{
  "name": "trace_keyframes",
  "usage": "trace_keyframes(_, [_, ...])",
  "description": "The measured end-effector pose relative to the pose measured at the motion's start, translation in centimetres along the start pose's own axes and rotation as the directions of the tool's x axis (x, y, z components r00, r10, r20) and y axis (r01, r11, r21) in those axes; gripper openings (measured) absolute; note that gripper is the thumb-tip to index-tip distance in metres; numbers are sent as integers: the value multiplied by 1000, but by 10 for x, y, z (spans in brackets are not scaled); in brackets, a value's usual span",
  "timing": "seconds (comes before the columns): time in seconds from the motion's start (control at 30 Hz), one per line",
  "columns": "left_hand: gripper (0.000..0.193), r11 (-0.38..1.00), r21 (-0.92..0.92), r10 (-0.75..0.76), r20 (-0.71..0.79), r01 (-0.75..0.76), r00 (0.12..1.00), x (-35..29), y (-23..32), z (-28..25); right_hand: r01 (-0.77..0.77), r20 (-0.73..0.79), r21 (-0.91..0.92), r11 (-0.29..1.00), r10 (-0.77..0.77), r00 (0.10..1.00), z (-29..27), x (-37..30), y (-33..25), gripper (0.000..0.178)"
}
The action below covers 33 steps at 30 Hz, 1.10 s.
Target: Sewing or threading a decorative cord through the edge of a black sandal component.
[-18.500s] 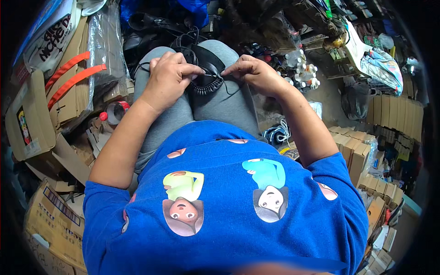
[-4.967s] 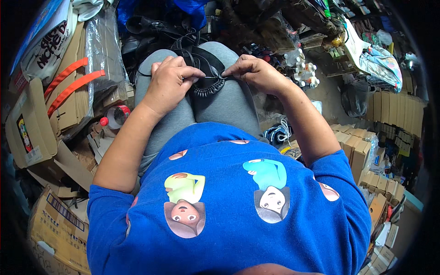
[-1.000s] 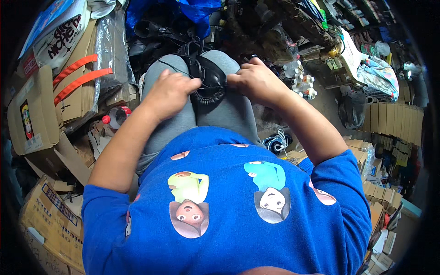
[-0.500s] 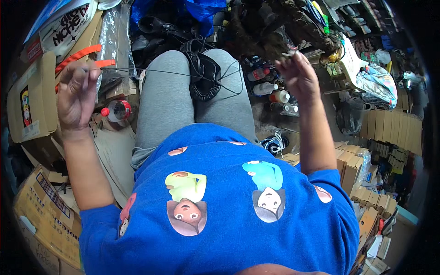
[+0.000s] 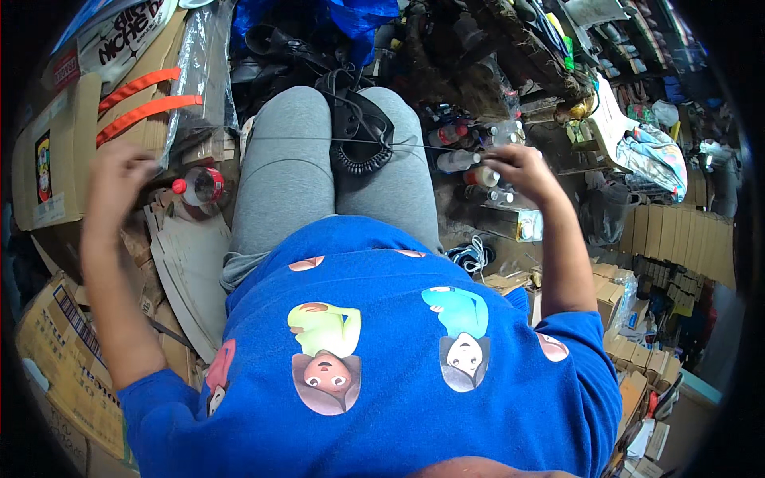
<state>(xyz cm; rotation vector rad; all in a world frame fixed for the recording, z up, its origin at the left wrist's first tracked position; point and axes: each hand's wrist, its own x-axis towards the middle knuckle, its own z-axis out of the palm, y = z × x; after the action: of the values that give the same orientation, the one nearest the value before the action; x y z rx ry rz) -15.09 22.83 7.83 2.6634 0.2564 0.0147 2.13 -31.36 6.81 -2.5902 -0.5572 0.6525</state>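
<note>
Between my knees rests a black shoe (image 5: 358, 131) with a ridged, stitched rim; its far part merges with dark things behind. A dark thread (image 5: 307, 139) runs almost straight above my thighs, and a slack loop of it lies across my left thigh. My left hand (image 5: 119, 179), blurred by motion, is raised at the left with fingers curled together, in line with the thread, whose end there is smeared. My right hand (image 5: 522, 169) is closed in a pinch on the thread's other end, out to the right of my knee.
A red-capped bottle (image 5: 209, 187) lies left of my leg, near an open cardboard box (image 5: 60, 151) and orange straps (image 5: 147, 111). Several bottles (image 5: 458, 161) stand to the right. Stacked cartons (image 5: 677, 239) fill the right side. Blue plastic (image 5: 358, 20) lies ahead.
Both hands have come down and nearer to me, the left slightly outward. The thread, loosely looped on the right before, now stretches straighter across my thighs. The shoe has tilted a little.
</note>
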Motion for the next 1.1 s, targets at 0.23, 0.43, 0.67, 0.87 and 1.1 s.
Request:
trace_keyframes(0.23, [17, 956, 193, -147, -337, 221, 930, -23, -49, -64, -395, -434, -155, 906, 297, 851, -36, -100, 186, 21])
trace_keyframes(0.43, [25, 836, 352, -273, -399, 421, 876, -20, -46, -58, -480, -383, -212, 851, 379, 842, -8, -95, 179, 24])
trace_keyframes(0.67, [40, 926, -351, 201, 154, -136, 967, 28, 96, 30, -274, 321, 216, 937, 197, 926, 18, -37, 57, 32])
trace_keyframes(0.87, [25, 732, -479, 610, 145, -485, 779, 74, 167, 126, 159, -21, 507, 847, -172, 985, 41, 45, -67, 23])
trace_keyframes(1.1, [21, 781, -541, 568, 410, -311, 714, 108, 179, 141, 242, -26, 509, 826, -266, 964, 59, 79, -61, 13])
